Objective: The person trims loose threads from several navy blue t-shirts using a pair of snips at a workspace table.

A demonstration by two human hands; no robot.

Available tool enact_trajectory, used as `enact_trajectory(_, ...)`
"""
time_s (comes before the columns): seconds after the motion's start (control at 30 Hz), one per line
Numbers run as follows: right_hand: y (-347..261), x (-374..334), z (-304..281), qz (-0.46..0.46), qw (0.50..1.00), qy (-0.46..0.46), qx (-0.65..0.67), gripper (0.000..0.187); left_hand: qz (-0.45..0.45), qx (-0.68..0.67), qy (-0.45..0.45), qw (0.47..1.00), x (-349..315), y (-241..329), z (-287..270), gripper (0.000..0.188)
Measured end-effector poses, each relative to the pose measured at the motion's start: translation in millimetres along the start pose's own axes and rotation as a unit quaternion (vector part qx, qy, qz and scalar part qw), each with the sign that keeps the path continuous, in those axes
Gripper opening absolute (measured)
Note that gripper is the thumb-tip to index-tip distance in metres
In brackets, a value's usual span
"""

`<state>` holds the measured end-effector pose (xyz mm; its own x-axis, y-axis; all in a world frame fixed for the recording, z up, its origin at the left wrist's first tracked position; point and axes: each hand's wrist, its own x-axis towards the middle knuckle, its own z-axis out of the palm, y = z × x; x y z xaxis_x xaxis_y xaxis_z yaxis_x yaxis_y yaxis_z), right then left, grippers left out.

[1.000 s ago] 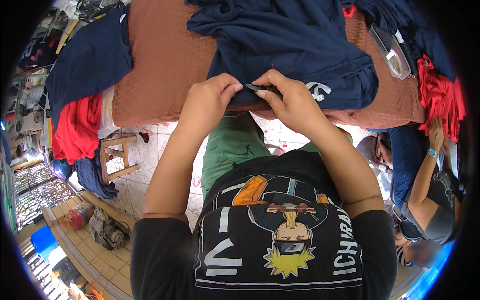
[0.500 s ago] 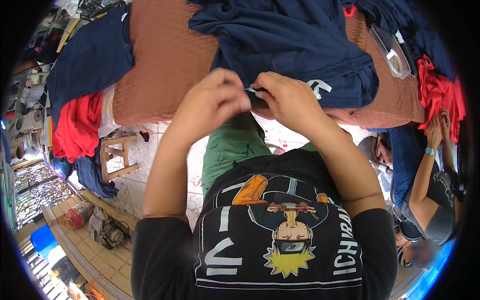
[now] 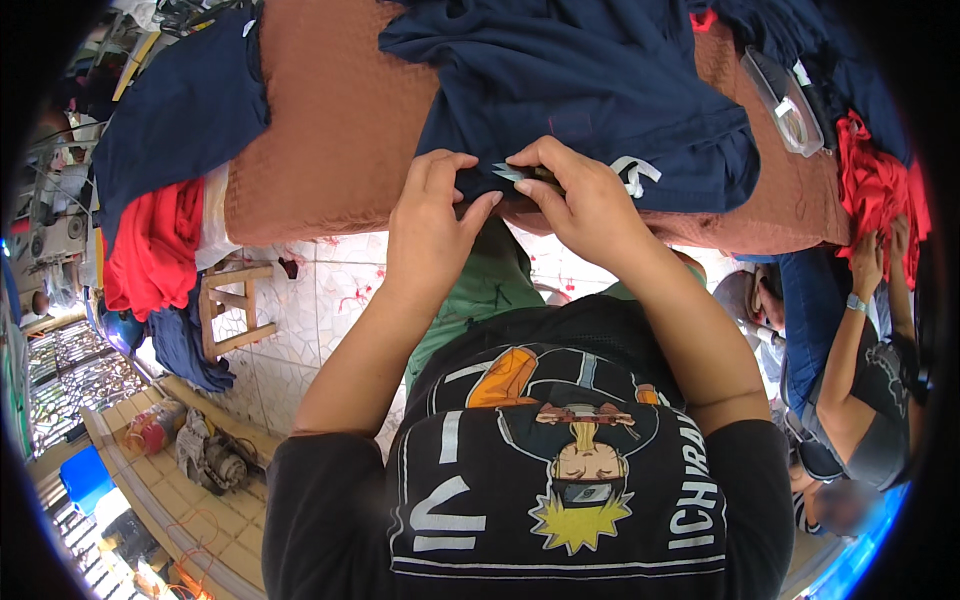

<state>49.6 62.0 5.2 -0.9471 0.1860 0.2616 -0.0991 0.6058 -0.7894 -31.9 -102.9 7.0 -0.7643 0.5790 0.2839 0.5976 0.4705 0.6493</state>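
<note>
A navy blue garment [image 3: 610, 85] is spread over the near edge of the table, with a white drawstring [image 3: 637, 172] at its right side. My right hand [image 3: 588, 205] grips a small pair of thread snips [image 3: 507, 172] between thumb and fingers. Its two pointed blades stand apart and point left, over the cloth. My left hand [image 3: 432, 205] is at the garment's near left edge, fingers curled on the cloth and thumb below. The cloth caught between them is partly hidden by the hand.
A brown textured cover [image 3: 320, 120] lies on the table. More navy cloth [image 3: 185, 130] and red cloth [image 3: 155, 250] hang at the left. At the right are a clear plastic case [image 3: 785, 105] and a co-worker's hands [image 3: 872, 262] on red fabric. A wooden stool [image 3: 235, 305] stands lower left.
My left hand, blurred and raised before, has come down to the garment's edge and turned, thumb below. The snips' blades now show clearly in my right hand, which has barely moved.
</note>
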Motion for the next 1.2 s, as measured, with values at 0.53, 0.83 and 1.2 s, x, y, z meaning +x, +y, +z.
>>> enact_trajectory(0.53, 3.4, -0.8, -0.6, 0.000, 1.000, 0.000, -0.003, 0.019, -0.053, -0.178, -0.044, 0.982, 3.3, -21.7, -12.3, 0.013)
enact_trajectory(0.83, 5.9, -3.7, 1.9, -0.005, 1.000, -0.005, -0.006, 0.020, 0.027, -0.070, -0.025, 0.997, -7.0, -25.3, -4.8, 0.010)
enact_trajectory(1.2, 1.9, -4.3, -1.0, 0.007, 1.000, -0.017, -0.012, 0.022, -0.014, 0.002, 0.000, 1.000, -12.1, -6.8, 4.2, 0.020)
